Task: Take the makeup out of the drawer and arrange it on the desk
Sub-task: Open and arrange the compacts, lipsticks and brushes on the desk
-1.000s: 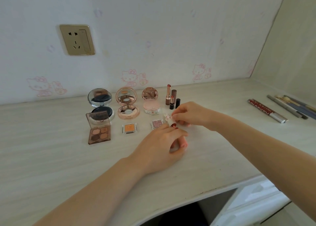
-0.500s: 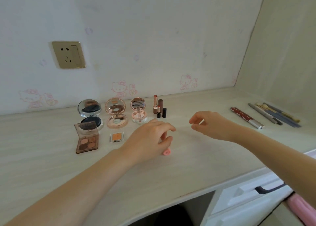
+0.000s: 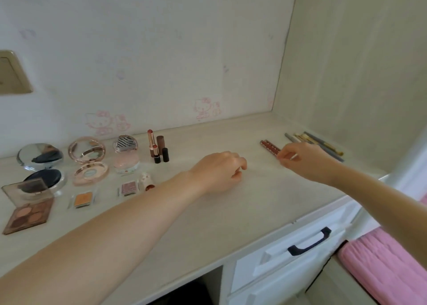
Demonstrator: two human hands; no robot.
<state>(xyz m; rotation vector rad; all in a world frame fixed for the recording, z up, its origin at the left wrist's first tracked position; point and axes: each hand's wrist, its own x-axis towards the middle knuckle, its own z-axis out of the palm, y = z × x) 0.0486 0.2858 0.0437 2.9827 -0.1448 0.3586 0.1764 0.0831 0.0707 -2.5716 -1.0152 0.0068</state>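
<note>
Makeup stands in rows at the desk's back left: a silver compact (image 3: 40,159), a rose-gold compact (image 3: 89,159), a pink jar (image 3: 126,158), upright lipsticks (image 3: 157,150), a brown eyeshadow palette (image 3: 27,210), an orange pan (image 3: 83,199), a glittery pink pan (image 3: 128,188) and a white patterned lipstick (image 3: 146,180) lying down. My left hand (image 3: 221,168) hovers mid-desk, fingers loosely curled, with nothing seen in it. My right hand (image 3: 298,159) has its fingertips at the near end of two red pencils (image 3: 269,145) and pinches a thin pale stick (image 3: 294,157).
Grey and gold pencils (image 3: 318,144) lie by the right wall. A white drawer (image 3: 277,258) with a dark handle (image 3: 309,242) is under the desk edge at the right, beside a pink cloth (image 3: 388,265). A wall socket (image 3: 11,73) is at the far left.
Both hands left the white patterned lipstick, which now lies on the desk, and moved right. My right hand reached the red pencils. The view turned to the right.
</note>
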